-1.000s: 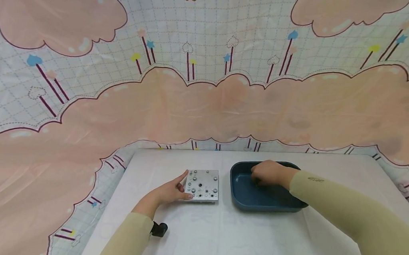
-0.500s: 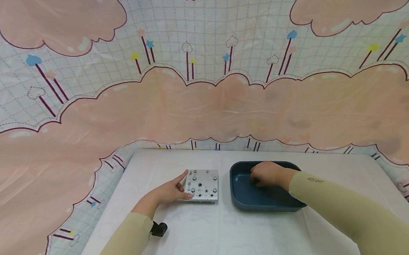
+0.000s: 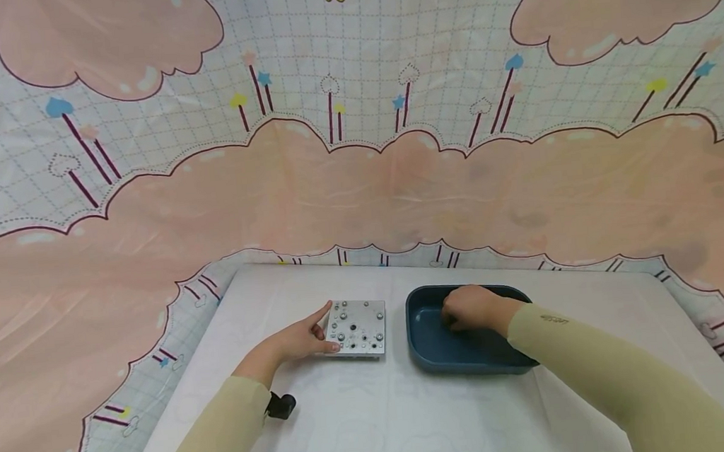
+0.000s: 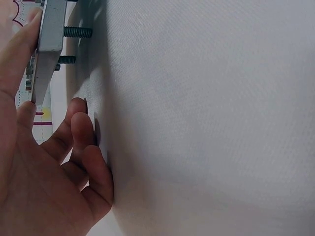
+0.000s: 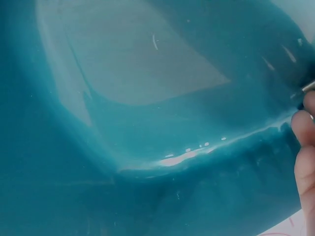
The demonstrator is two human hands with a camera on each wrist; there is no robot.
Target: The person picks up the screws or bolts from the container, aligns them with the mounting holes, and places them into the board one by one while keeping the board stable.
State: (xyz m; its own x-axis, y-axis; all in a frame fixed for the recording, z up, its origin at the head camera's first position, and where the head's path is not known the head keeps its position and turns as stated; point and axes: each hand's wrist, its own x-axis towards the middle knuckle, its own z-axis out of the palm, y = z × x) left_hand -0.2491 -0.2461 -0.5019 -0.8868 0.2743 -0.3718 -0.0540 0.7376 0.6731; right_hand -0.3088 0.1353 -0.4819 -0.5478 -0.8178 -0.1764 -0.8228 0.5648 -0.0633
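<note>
A square silver metal plate [image 3: 357, 329] with holes and several bolt heads is held at its left edge by my left hand [image 3: 294, 341], thumb and index finger on opposite corners. Threaded screw shanks [image 4: 78, 32] stick out of the plate's underside in the left wrist view, above the white tablecloth. My other left fingers curl beneath, against the cloth. Inside a dark blue bin [image 3: 417, 346] is my right hand [image 3: 477, 307], fingers bent. At its fingertips in the right wrist view, a thin metal piece [image 5: 309, 87] shows at the frame's edge; its kind is mostly hidden.
A white cloth covers the table [image 3: 377, 423]. A black object [image 3: 281, 406] shows at the left wrist, partly behind the sleeve. The patterned curtain [image 3: 346, 192] hangs along the table's far edge.
</note>
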